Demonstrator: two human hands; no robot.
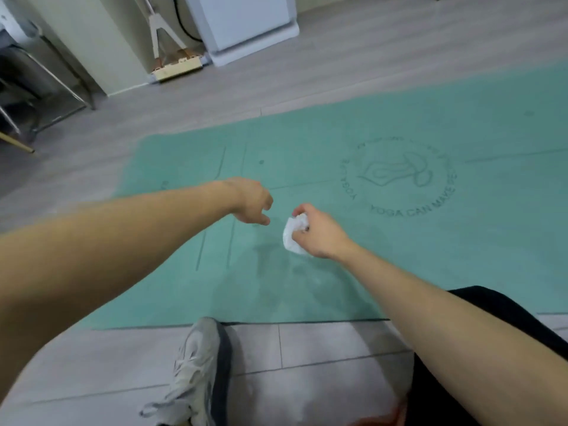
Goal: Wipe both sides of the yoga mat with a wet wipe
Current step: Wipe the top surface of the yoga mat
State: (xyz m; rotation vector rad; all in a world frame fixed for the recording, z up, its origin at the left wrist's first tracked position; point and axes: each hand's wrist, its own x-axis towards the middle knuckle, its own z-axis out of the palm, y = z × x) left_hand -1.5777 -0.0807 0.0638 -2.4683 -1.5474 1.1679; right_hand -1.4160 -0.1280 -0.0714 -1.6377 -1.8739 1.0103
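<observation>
Head view, looking down at floor. Teal yoga mat (pixel 384 256) lies flat on pale tile floor (pixel 307 348), running from centre-left to right edge of frame; round printed logo (pixel 399 176) in centre-right, alignment lines near the mat's left end. Right hand (pixel 319 233) at frame centre, fingers curled round a crumpled white wet wipe (pixel 293 233), wipe bunched at the hand's left side, low over mat; contact w/ mat can't be told. Faint damp-looking patch on mat just below the wipe. Left hand (pixel 250 201) just left of the wipe, apart from it, fingers loosely curled, holding nothing; fingertips point down toward mat. Grey sneaker (pixel 196 370) bottom centre on tile, toe at mat's near edge. Black shorts (pixel 445 379) lower right. White appliance (pixel 246 23) top centre; power strip (pixel 178 69) upper left.
</observation>
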